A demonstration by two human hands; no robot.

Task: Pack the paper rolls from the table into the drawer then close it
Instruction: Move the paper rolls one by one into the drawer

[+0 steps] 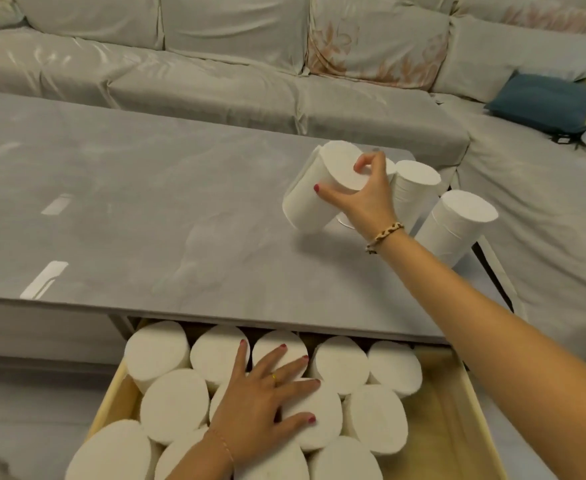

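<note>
My right hand (364, 192) grips the top of a white paper roll (314, 194), tilted and lifted off the grey table (146, 209) near its far right corner. Two more rolls stand beside it: one (414, 188) just right of my hand, another (454, 225) at the table's right edge. Below the tabletop the wooden drawer (457, 410) is pulled out, with several upright white rolls (173, 403) packed in its left and middle part. My left hand (267, 393) lies flat with spread fingers on top of those rolls.
A pale grey sofa (215, 74) runs behind and to the right of the table, with a blue cushion (544, 102) on its right section. The right side of the drawer shows bare wood. The floor lies to the left of the drawer.
</note>
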